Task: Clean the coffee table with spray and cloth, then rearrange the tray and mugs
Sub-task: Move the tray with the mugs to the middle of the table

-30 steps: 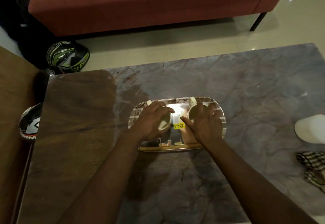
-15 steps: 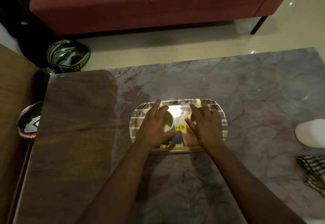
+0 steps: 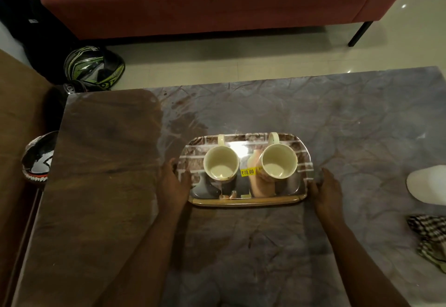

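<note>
A rectangular tray (image 3: 243, 201) with a brick pattern and a yellow price sticker lies on the marbled coffee table (image 3: 337, 125). Two cream mugs stand upright on it, handles pointing away from me: the left mug (image 3: 220, 165) and the right mug (image 3: 278, 164). Both look empty. My left hand (image 3: 172, 183) holds the tray's left edge, thumb over the rim. My right hand (image 3: 325, 189) holds the right edge, thumb against the rim. A checked cloth (image 3: 429, 236) lies at the table's right edge.
A white rounded object (image 3: 427, 185) sits on the table at the far right, cut off by the frame. The table's left part is dark wood (image 3: 101, 174). A red sofa (image 3: 205, 0) stands beyond. Helmets (image 3: 94, 67) lie on the floor at left.
Both hands have left the mugs and moved outward to the tray's two short edges. The mugs now stand uncovered on the tray.
</note>
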